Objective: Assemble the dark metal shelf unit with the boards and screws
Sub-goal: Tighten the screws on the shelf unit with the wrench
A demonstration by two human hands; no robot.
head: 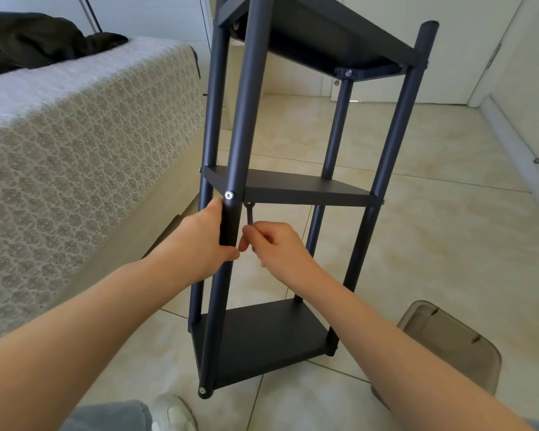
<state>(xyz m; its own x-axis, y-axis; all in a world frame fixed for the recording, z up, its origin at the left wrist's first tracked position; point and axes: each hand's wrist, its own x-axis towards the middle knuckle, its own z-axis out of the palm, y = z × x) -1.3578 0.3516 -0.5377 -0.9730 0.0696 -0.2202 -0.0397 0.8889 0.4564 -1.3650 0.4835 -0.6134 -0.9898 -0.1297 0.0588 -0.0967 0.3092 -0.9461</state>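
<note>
Shelf unit stands upright on tiled floor, just beside the bed. Three dark boards sit between four posts. A translucent grey bin lies on the floor to the right.

Step in hand, as I judge it: tightening a fastener under the middle board, at the corner by the front post.

- Hex key hangs near vertical, its upper end at the board's underside just right of the post. Cannot tell whether the tip sits in a socket.
- Bright screw head shows on the post's outer face at board level. The key is not on it.

Hands:
- Left hand is wrapped round the front post just below the middle board, thumb lying up along the post, fingers curled behind it. Forearm reaches in from lower left.
- Right hand pinches the key's lower end between thumb and fingertips, the other fingers curled in loosely. Wrist is roughly level, and the knuckles nearly touch the left hand.

To do it well:
- Seat the key fully before turning, since a half-seated tip could round the socket.
- Brace the post with the left hand so the frame does not twist.
- Expect short turns, as the post crowds the swing.
- Snug it only. Leave the final tightening until the unit stands square.
</note>
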